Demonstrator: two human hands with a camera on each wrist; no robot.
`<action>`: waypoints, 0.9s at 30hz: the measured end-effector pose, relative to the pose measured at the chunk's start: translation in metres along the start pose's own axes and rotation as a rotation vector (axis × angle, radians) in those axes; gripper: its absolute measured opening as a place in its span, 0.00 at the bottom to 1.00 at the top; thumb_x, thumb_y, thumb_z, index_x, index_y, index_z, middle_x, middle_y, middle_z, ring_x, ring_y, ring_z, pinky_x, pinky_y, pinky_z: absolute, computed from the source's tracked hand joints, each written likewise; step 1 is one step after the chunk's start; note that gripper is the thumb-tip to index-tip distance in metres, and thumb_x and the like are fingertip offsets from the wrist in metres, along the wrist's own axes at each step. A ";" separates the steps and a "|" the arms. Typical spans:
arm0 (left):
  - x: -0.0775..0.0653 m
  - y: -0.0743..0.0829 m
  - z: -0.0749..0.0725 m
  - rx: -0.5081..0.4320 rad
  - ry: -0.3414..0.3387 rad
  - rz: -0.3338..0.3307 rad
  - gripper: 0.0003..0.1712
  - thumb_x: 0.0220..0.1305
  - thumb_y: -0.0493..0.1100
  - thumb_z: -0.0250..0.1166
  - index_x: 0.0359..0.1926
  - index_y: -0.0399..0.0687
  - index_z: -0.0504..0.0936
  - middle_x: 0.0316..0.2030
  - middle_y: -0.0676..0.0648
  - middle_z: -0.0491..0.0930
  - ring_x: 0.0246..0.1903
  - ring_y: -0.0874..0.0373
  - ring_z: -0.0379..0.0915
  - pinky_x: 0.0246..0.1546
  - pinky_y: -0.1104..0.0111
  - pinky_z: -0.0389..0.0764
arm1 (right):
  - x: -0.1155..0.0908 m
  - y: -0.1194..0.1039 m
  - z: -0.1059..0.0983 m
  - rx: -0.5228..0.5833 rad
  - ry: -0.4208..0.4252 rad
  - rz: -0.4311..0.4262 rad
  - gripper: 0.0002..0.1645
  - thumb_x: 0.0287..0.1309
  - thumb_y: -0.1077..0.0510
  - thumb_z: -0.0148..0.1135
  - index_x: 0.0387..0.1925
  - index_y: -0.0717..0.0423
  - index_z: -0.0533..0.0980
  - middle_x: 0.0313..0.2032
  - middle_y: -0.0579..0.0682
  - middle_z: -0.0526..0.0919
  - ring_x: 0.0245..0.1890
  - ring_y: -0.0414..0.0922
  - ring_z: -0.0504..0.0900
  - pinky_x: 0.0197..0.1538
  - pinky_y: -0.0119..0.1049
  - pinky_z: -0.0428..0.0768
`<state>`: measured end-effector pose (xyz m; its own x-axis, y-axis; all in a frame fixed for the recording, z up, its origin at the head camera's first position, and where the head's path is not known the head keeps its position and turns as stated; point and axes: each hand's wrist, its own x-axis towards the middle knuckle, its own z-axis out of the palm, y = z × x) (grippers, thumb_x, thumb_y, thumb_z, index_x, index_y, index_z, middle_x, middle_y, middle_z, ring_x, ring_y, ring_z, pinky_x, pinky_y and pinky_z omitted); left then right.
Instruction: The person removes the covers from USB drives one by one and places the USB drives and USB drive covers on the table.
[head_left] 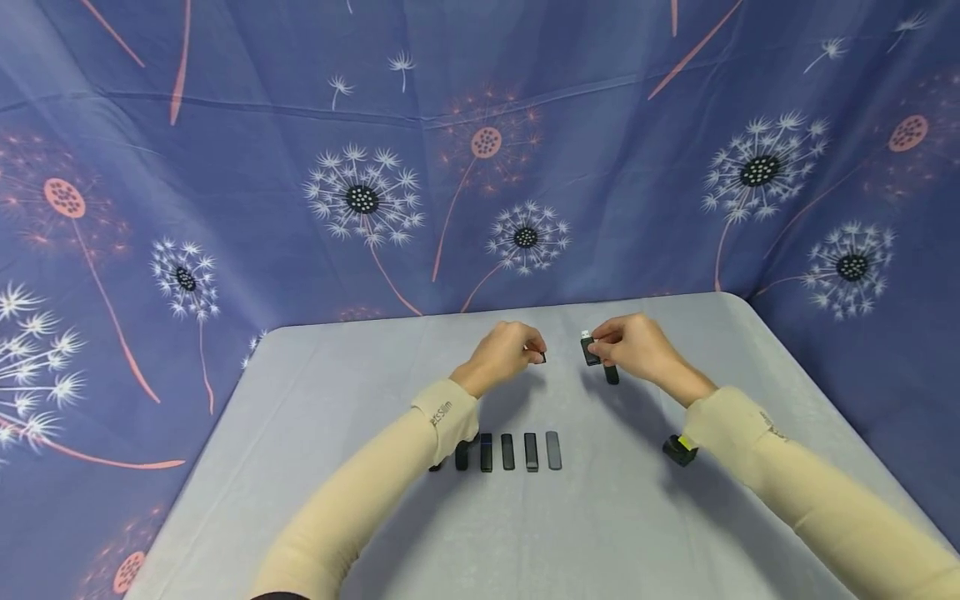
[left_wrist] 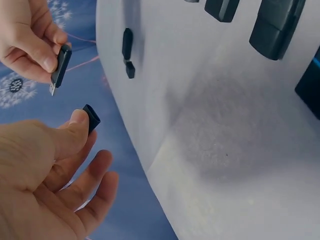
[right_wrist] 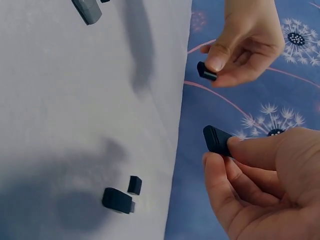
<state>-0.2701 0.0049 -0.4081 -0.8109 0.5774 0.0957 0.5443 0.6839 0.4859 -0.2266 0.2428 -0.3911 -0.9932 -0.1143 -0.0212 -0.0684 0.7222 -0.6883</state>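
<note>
My left hand (head_left: 504, 350) pinches a small black cap (left_wrist: 92, 120) between thumb and forefinger, its other fingers loosely bent in the left wrist view. The right hand (head_left: 637, 343) holds a black USB stick (head_left: 590, 350) by its body, and the bare metal plug (left_wrist: 52, 90) points out towards the left hand. A gap separates the cap from the stick. Both hands are raised over the far part of the table. Below the right hand, another dark USB stick (right_wrist: 117, 200) lies on the table with its plug out, a loose black cap (right_wrist: 134, 185) close beside it.
Several dark USB sticks (head_left: 508, 452) lie in a row across the middle of the pale grey table (head_left: 622, 533); the left sleeve (head_left: 397, 450) partly covers the row's left end. A black wrist camera (head_left: 679, 451) sits at the right cuff. A blue dandelion-patterned cloth (head_left: 450, 217) hangs behind the table.
</note>
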 end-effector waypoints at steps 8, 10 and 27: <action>0.019 0.001 0.009 0.096 -0.021 -0.027 0.09 0.67 0.40 0.71 0.47 0.47 0.90 0.41 0.52 0.90 0.42 0.61 0.86 0.48 0.70 0.84 | 0.006 0.010 0.018 0.056 -0.007 0.082 0.17 0.67 0.62 0.67 0.53 0.70 0.81 0.42 0.65 0.88 0.39 0.58 0.90 0.42 0.49 0.89; 0.023 0.002 0.012 0.112 -0.040 -0.031 0.08 0.67 0.41 0.72 0.46 0.48 0.90 0.41 0.52 0.90 0.42 0.61 0.86 0.47 0.70 0.84 | 0.007 0.012 0.022 0.046 -0.013 0.105 0.17 0.67 0.62 0.67 0.52 0.70 0.81 0.42 0.64 0.88 0.38 0.58 0.90 0.41 0.47 0.89; 0.041 0.002 0.035 0.163 -0.092 -0.022 0.07 0.68 0.41 0.71 0.44 0.48 0.91 0.43 0.51 0.90 0.41 0.59 0.86 0.43 0.68 0.85 | 0.015 0.026 0.042 -0.055 -0.033 0.128 0.16 0.63 0.64 0.70 0.48 0.73 0.82 0.37 0.62 0.89 0.25 0.45 0.88 0.30 0.36 0.85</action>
<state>-0.2944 0.0459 -0.4339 -0.8041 0.5945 0.0032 0.5602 0.7559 0.3387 -0.2394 0.2311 -0.4397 -0.9905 -0.0406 -0.1312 0.0529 0.7688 -0.6373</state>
